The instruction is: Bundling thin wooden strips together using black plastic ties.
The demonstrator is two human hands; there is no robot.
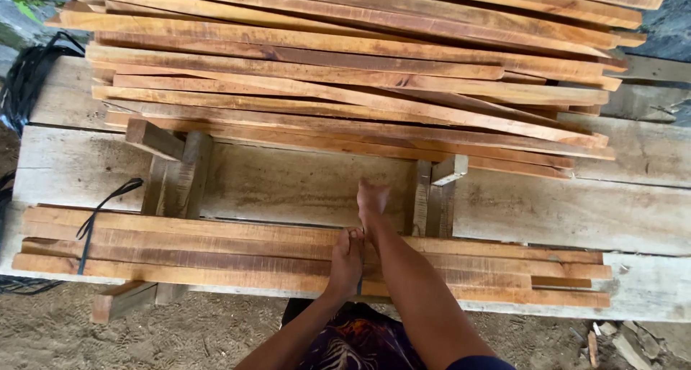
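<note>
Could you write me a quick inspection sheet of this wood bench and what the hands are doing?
Surface: pale worn plank bench over sandy ground.
Job's things: small bundle of reddish slats at the near edge, lying on cross blocks.
Clutter: large loose slat pile at the back.
Grippers: left hand on the bundle; right hand reaching past it; grip unclear.
Cables: black strap around the bundle's left end; black coil far left.
Surroundings: wood scraps on the sand.
</note>
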